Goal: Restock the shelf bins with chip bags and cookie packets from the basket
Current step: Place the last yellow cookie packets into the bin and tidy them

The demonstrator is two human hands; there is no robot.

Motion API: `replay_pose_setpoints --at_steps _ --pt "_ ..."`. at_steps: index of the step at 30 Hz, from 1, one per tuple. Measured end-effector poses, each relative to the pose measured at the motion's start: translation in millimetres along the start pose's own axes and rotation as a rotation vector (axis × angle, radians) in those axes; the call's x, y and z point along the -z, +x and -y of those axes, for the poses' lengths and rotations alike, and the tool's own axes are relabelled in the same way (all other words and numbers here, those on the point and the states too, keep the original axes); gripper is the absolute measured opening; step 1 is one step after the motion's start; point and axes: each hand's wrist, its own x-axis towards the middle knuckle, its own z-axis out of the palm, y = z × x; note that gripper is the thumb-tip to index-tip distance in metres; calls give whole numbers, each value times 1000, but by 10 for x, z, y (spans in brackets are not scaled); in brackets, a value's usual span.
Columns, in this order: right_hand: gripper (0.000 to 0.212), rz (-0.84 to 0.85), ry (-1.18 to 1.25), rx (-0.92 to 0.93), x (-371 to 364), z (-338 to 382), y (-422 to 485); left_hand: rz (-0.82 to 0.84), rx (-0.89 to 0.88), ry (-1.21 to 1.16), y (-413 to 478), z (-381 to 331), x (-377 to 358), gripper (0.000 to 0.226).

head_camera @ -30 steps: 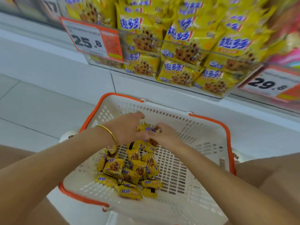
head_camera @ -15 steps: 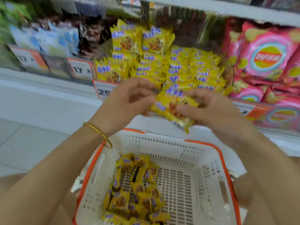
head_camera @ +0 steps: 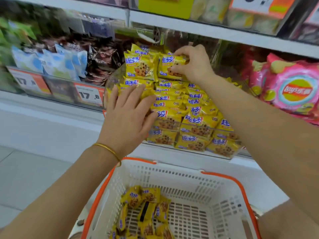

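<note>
A clear shelf bin (head_camera: 222, 153) is piled with yellow cookie packets (head_camera: 198, 119). My right hand (head_camera: 193, 63) pinches one yellow cookie packet (head_camera: 168, 66) upright at the back of the pile, next to another standing packet (head_camera: 139, 68). My left hand (head_camera: 127, 114) lies flat with spread fingers on the packets at the bin's left front. Below, the white basket with an orange rim (head_camera: 229, 178) holds several more yellow cookie packets (head_camera: 146, 209) at its left side.
Pink chip bags (head_camera: 290, 88) fill the bin to the right. Blue-white and brown packets (head_camera: 69, 61) sit in bins to the left, behind price tags (head_camera: 89, 95). An upper shelf edge (head_camera: 207, 31) runs above the bins. White floor tiles lie at the left.
Both hands rose from the basket with cookie packets to the shelf bin. The right hand now sets a packet at the back of the pile; the left hand has let go and presses the front packets.
</note>
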Motion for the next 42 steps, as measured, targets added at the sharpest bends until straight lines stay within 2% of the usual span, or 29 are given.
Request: replay_pose_setpoints --at_steps 3,7,11,14,16,18,20,22,24,26,29,32,34,37,39,42 --pt "47 -26 -5 30 -87 -43 7 -18 6 -11 8 -13 -3 44" --pt "48 34 -59 72 -104 -78 -44 -16 9 -23 32 -36 -20 44" --pt "61 132 -122 51 -68 -110 -83 -20 3 -25 19 -30 -31 44" --pt "73 82 -155 38 106 -49 -233 -92 -36 -80 -50 -67 76 40" --pt "65 -14 -114 66 336 57 -512 -177 -101 -123 -147 -141 159 37" --pt "44 -50 29 100 574 162 -974 -202 -147 -162 -333 -267 223 34" --pt "28 4 269 108 693 252 -1528 -127 -189 -151 -523 -374 232 32" --pt "19 153 407 56 526 205 -2016 61 -213 -111 -732 -421 113 32" --pt "14 385 309 0 96 50 -2381 288 -200 -79 -951 -416 -49 34" --pt "16 691 85 -48 -479 -220 -2621 453 -200 -36 -1128 -378 -214 37" --pt "19 1056 -169 -107 -1365 -897 -2991 561 -190 8 -1256 -319 -355 38" --pt "36 1246 -176 -202 -1858 -1416 -3446 593 -143 -1 -1302 -274 -454 40" --pt "56 1279 -142 -330 -2016 -1577 -3711 621 -127 -20 -1321 -257 -525 39" --pt "65 1212 -88 -605 -2227 -1638 -4017 657 -98 -51 -1371 -257 -622 21" --pt "60 1104 6 -768 -2363 -1587 -4174 682 -87 -60 -1387 -269 -666 17" --pt "28 977 71 -936 -2485 -1505 -4261 727 -62 -49 -1390 -291 -684 26"
